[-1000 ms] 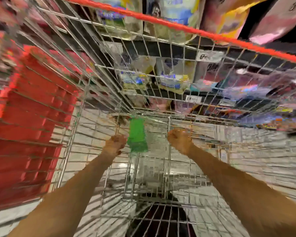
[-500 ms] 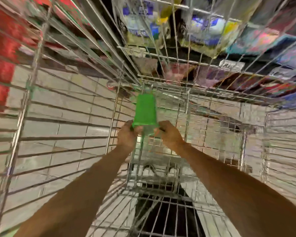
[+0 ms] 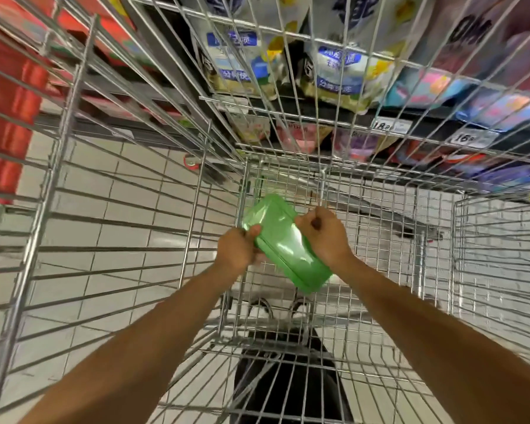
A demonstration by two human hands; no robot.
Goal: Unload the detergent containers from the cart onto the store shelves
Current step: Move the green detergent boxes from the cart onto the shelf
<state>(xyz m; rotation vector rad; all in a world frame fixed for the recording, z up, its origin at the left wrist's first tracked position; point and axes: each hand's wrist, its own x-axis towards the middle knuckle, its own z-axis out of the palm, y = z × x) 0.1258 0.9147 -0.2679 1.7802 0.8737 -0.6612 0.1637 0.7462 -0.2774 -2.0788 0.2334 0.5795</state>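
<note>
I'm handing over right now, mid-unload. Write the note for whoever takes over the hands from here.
Left hand: grips the left side of the green container.
Right hand: grips its right side.
Container: tilted, held between both hands inside the wire cart, not yet out.
Shelves: beyond the cart's far wall, stocked with pouches.
Done: two-handed grasp on the container.
Left: lift it over the cart wall and set it on a shelf. No other container shows in the cart.
</note>
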